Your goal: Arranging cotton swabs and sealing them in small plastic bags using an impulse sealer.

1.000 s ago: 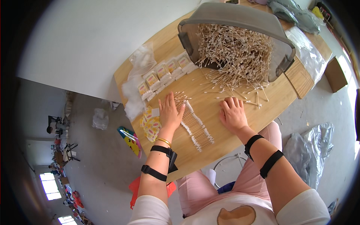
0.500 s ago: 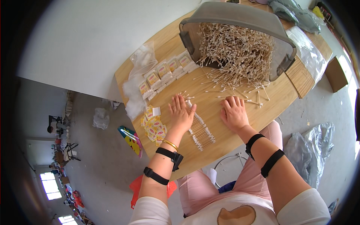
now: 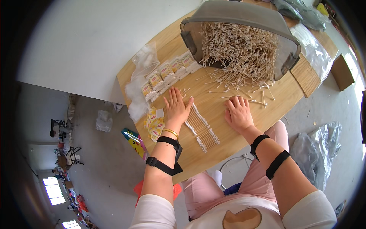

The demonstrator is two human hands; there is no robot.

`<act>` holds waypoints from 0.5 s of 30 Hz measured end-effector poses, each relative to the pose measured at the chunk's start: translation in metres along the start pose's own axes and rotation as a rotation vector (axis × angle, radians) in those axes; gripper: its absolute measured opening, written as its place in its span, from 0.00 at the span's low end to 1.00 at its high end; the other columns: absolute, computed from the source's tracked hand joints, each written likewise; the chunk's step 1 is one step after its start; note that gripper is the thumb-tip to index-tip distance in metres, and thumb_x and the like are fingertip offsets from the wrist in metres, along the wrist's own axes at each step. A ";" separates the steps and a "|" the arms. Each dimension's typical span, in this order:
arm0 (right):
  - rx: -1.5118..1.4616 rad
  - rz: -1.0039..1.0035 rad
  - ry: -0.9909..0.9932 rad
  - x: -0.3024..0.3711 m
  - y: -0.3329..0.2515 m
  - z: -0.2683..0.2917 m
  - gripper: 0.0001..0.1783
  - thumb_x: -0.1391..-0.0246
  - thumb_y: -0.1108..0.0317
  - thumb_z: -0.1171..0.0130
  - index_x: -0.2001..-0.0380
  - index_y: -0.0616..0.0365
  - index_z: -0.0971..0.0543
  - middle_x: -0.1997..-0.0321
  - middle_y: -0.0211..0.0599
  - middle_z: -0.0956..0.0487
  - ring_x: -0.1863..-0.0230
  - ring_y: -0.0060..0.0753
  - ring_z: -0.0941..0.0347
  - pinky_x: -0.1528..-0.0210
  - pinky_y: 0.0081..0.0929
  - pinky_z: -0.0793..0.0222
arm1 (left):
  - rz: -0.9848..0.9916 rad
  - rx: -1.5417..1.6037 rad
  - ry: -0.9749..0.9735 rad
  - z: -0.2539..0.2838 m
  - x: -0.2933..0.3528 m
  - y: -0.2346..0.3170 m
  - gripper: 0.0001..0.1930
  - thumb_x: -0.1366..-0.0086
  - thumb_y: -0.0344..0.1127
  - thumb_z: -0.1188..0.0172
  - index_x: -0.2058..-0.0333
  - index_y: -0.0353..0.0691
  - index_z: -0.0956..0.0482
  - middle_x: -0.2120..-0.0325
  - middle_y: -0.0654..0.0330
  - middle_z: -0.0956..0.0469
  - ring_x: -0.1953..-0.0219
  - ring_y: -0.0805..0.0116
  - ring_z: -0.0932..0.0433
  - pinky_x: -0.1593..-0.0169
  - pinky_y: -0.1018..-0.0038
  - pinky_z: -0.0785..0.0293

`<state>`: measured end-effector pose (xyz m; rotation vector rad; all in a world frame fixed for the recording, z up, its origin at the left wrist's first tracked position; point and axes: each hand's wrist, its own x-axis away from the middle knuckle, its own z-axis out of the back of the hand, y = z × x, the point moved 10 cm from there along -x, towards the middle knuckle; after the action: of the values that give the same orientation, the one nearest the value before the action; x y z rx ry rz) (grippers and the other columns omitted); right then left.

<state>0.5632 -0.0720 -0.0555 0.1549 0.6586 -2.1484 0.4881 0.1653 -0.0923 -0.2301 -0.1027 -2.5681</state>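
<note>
A neat row of cotton swabs [image 3: 201, 128] with pale wooden stems and white tips lies side by side on the wooden surface [image 3: 213, 108], running diagonally toward its near edge. The left hand [image 3: 177, 107] rests flat at the row's upper end, fingers spread wide and holding nothing. The right hand [image 3: 238, 112] lies flat well apart from the row, fingers loosely spread, among loose swabs [image 3: 244, 93]. Bare wood shows between the hands. Behind, a tipped grey bin [image 3: 238, 15] spills a tangled heap; small packed bags [image 3: 167, 74] sit left.
</note>
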 end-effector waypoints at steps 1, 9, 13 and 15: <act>0.010 -0.001 -0.001 0.000 0.001 0.000 0.13 0.48 0.65 0.43 0.59 0.54 0.27 0.54 0.38 0.28 0.48 0.42 0.33 0.46 0.41 0.37 | -0.002 0.001 0.000 -0.001 0.000 0.001 0.49 0.28 0.70 0.73 0.27 0.30 0.63 0.25 0.47 0.63 0.22 0.58 0.68 0.24 0.53 0.75; 0.003 0.002 0.007 0.000 0.000 0.001 0.13 0.48 0.65 0.43 0.59 0.54 0.28 0.54 0.37 0.28 0.48 0.42 0.33 0.46 0.41 0.38 | -0.141 0.042 0.102 -0.006 0.026 0.020 0.48 0.28 0.68 0.67 0.28 0.29 0.61 0.25 0.44 0.60 0.23 0.55 0.65 0.24 0.51 0.77; -0.008 0.002 0.019 0.000 0.000 0.002 0.13 0.48 0.65 0.44 0.59 0.54 0.27 0.54 0.38 0.28 0.48 0.43 0.33 0.46 0.41 0.38 | -0.174 0.015 0.116 -0.007 0.033 0.033 0.49 0.28 0.68 0.66 0.28 0.29 0.61 0.25 0.45 0.60 0.23 0.55 0.65 0.24 0.51 0.77; 0.002 0.001 0.020 0.001 0.000 0.001 0.13 0.48 0.65 0.43 0.59 0.54 0.27 0.54 0.38 0.28 0.48 0.43 0.33 0.46 0.41 0.38 | -0.121 0.023 0.050 -0.013 0.026 0.030 0.49 0.28 0.69 0.68 0.28 0.29 0.62 0.25 0.45 0.61 0.23 0.55 0.67 0.24 0.51 0.77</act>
<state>0.5630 -0.0732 -0.0554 0.1778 0.6672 -2.1488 0.4803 0.1244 -0.0998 -0.1560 -0.1308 -2.6890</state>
